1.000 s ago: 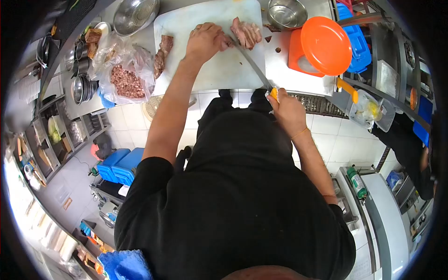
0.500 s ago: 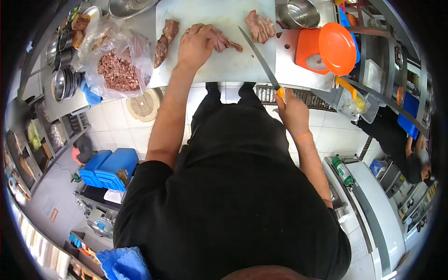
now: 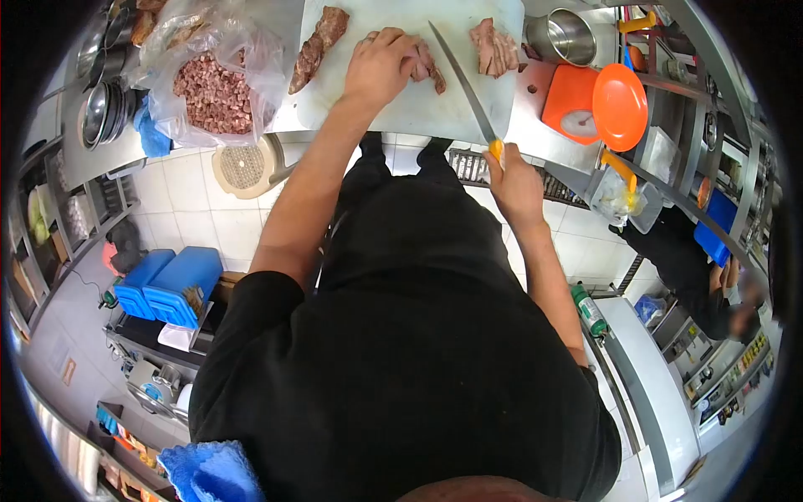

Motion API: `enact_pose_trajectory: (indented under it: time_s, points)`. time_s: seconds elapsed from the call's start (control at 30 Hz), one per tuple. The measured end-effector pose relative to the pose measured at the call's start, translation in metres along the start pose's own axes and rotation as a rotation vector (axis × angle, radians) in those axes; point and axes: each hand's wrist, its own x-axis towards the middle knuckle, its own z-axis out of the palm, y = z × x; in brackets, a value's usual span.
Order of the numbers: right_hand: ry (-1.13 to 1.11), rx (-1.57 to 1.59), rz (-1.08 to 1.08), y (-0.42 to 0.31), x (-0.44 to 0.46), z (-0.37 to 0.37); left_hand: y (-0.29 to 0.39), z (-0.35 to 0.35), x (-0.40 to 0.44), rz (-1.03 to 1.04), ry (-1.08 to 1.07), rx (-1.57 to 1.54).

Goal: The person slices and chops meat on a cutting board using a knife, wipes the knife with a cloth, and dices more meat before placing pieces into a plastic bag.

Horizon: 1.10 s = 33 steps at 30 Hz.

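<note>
On the white cutting board [image 3: 360,117], my left hand [image 3: 381,71] rests with curled fingers on a partly sliced strip of meat [image 3: 428,69], whose left part the hand hides. My right hand [image 3: 516,191] is closed around the yellow handle of a long knife [image 3: 468,86]. Its blade points away from me across the board, just right of that strip and apart from it. Left of my left hand lies a browned, uncut strip of meat [image 3: 318,50]. Several meat slices [image 3: 493,48] lie together right of the blade.
A clear plastic bag [image 3: 268,92] of diced meat [image 3: 213,94] stands left of the board. To the right are a steel pot [image 3: 562,36] and an orange scale [image 3: 570,105] with an orange pan [image 3: 620,105]. Small black bowls [image 3: 104,115] sit far left. Another person [image 3: 677,259] is at far right.
The camera view has shifted, so the board appears farther right. The knife has moved left and forward over the board, closer to the held strip, whose free end now points more toward me.
</note>
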Motion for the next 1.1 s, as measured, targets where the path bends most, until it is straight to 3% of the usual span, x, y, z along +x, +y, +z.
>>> enact_pose_trajectory:
  time_s: [0.23, 0.73, 1.1]
  points:
    - [-0.076, -0.146, -0.068, -0.037, 0.030, 0.000, -0.003, 0.008, 0.009, 0.023, -0.034, 0.042]
    - [-0.211, -0.079, 0.054, -0.037, 0.048, 0.036, -0.002, 0.008, 0.015, 0.033, -0.061, 0.046]
    - [-0.117, -0.022, -0.073, -0.068, 0.116, 0.017, -0.001, 0.000, 0.011, -0.032, -0.093, -0.055]
